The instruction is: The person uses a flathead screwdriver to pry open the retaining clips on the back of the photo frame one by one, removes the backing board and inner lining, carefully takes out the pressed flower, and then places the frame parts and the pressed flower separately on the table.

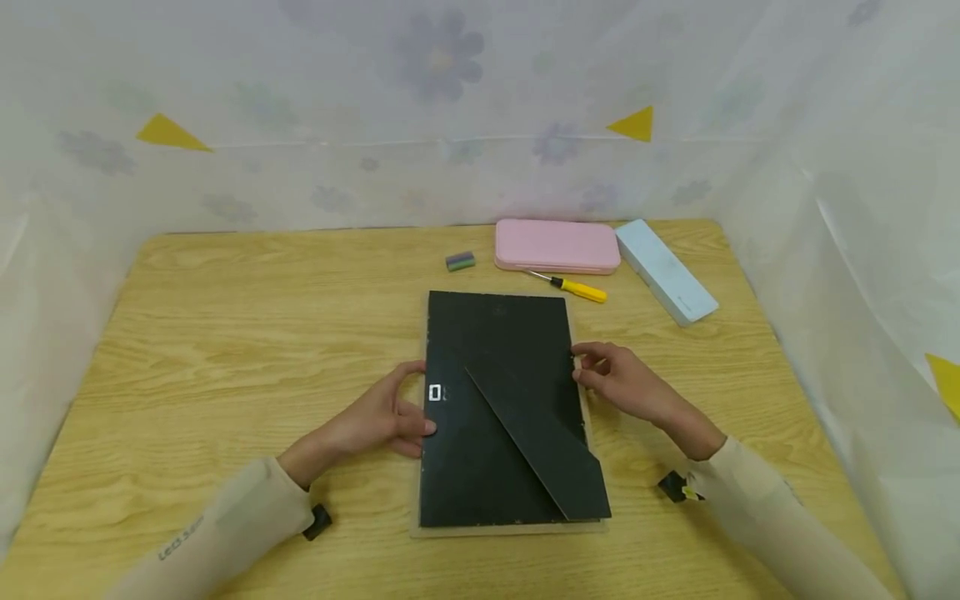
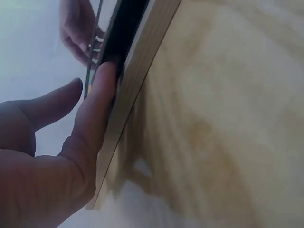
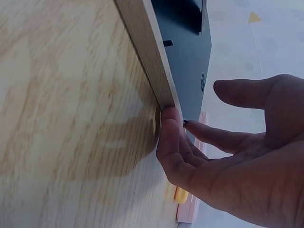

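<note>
A picture frame (image 1: 495, 333) lies face down on the table, its black backing board and slanted easel stand (image 1: 551, 458) upward. My left hand (image 1: 378, 417) is at the frame's left edge. In the left wrist view one extended digit (image 2: 88, 123) presses against the black board beside the wooden rim (image 2: 137, 76), while another is held apart. At the right edge, my right hand (image 1: 622, 379) has curled fingers (image 3: 173, 142) against the rim's outer side, and another fingertip meets a small dark tab at the board. A silver hanger plate (image 1: 435, 392) sits near the left edge.
Beyond the frame lie a yellow-handled screwdriver (image 1: 581, 290), a pink case (image 1: 557, 246) and a small multicoloured block (image 1: 460, 261). A pale blue box (image 1: 666, 271) is at the back right. Patterned white sheeting (image 1: 375, 108) surrounds the wooden table (image 1: 247, 333).
</note>
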A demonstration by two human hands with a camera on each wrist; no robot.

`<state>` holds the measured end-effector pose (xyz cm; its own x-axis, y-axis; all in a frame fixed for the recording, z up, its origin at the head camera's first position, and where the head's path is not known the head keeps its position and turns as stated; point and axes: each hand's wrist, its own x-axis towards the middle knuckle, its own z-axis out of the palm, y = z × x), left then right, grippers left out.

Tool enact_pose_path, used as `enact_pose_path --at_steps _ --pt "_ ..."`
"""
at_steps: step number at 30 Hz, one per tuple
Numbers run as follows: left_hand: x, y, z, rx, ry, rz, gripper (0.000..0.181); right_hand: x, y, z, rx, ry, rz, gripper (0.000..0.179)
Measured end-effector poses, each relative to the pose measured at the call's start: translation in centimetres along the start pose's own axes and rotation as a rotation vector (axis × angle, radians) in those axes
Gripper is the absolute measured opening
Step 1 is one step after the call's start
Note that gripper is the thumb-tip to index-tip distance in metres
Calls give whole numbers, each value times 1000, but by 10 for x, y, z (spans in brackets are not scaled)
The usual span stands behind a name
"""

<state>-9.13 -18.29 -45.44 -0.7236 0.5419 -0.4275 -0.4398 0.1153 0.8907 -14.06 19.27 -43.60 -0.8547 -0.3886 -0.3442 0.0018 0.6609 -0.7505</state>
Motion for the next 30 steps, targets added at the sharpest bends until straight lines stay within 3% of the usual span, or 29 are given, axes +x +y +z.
enact_pose_path --at_steps 8,19,30 --pt "0 -10 8 -50 40 67 90 -2 1 -1 27 8 6 46" --pt "-3 -14 7 -124 -7 121 88 -3 3 -6 24 131 16 28" --pt "-9 -11 2 -138 -19 154 87 -3 6 -7 144 59 78 33"
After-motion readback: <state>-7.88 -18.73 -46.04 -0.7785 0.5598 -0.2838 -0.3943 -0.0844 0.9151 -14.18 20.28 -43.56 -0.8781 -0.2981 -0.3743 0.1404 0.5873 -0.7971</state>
